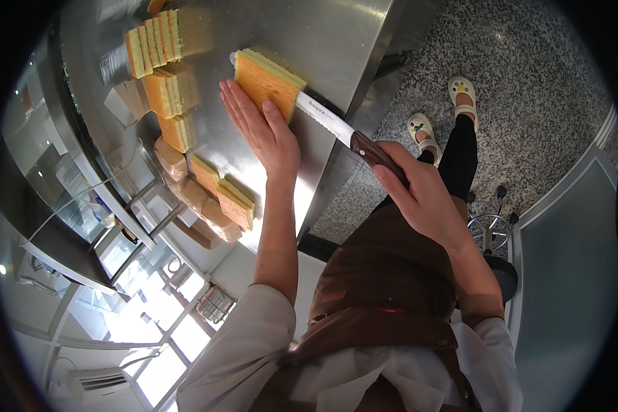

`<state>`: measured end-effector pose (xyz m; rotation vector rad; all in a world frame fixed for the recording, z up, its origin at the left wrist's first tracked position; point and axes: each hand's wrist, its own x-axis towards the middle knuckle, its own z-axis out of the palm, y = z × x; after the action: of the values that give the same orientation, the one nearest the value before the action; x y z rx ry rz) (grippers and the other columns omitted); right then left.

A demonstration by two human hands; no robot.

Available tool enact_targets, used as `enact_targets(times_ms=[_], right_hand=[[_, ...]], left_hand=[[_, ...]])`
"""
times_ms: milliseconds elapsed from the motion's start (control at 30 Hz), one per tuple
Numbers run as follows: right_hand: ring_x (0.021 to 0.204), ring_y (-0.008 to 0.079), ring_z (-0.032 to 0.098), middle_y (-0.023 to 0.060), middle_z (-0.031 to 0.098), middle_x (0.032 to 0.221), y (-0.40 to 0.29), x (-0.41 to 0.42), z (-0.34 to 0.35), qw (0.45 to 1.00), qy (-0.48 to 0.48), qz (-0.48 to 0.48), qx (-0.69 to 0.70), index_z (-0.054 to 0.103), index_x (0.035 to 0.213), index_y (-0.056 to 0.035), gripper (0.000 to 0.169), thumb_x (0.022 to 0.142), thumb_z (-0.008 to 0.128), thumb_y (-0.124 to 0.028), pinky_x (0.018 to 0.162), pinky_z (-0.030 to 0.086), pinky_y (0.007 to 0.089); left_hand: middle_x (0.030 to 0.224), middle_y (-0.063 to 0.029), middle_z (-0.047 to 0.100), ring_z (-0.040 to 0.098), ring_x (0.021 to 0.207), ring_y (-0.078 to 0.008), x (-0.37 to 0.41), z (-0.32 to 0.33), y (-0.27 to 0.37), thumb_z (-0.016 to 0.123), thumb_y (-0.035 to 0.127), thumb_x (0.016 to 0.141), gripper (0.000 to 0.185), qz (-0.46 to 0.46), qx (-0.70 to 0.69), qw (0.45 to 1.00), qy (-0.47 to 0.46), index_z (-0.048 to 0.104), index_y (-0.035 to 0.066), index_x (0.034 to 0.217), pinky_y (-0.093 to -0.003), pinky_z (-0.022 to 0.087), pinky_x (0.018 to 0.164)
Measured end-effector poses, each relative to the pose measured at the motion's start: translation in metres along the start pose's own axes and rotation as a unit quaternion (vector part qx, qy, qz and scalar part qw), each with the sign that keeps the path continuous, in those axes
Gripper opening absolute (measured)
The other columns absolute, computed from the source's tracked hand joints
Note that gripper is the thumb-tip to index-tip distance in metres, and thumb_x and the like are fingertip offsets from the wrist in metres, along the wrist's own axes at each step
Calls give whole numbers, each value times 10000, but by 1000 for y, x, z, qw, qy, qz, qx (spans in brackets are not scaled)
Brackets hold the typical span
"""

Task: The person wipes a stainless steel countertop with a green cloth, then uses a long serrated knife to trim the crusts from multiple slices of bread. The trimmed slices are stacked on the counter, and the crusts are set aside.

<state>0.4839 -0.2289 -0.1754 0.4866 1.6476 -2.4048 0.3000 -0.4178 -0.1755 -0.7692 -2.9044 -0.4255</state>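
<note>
My right hand [417, 190] is closed round the brown handle of a serrated bread knife [329, 119]. The blade lies flat at the near side of a layered sponge cake piece [268, 82], with part of it hidden by the cake; a rounded tip shows at the far side. Against the cake's left edge rests my left hand [260, 126], palm down with fingers stretched out, the thumb on its browned top. The cake sits on a stainless steel table [298, 31].
Sliced cake pieces stand in a row [154, 44] along the table's back, with more layered pieces [235, 203] further left. Wrapped packages [201, 198] lie behind them. The table's front edge [363, 87] runs beside me. A wheeled stool [502, 273] stands at my right.
</note>
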Motion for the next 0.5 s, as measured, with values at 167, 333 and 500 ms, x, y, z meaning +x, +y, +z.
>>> enact_targets(times_ms=[167,333,500], right_hand=[[602,254,608,128,589,720,5,9,5,1000,-6,3,13,549,1250,-15,277,1030,567,-182,582,453,354],[604,244,609,123,601,731,7,-5,3,1000,2,14,22,553,1248,-17,275,1031,567,-184,584,454,337],[608,236,614,125,606,735,7,-5,3,999,-8,21,27,556,1235,-19,267,1034,567,-195,588,456,341]], left_hand=[[1644,-242,199,162,1527,-416,1,2,3,363,298,1080,614,-7,-9,1000,1,224,-44,1570,-501,147,1234],[1646,-239,196,160,1529,-411,0,2,-1,363,296,1081,611,-5,-9,1000,3,225,-44,1570,-497,147,1235],[1645,-240,199,162,1528,-413,1,1,1,363,293,1079,609,-3,-16,1000,0,229,-45,1568,-500,149,1235]])
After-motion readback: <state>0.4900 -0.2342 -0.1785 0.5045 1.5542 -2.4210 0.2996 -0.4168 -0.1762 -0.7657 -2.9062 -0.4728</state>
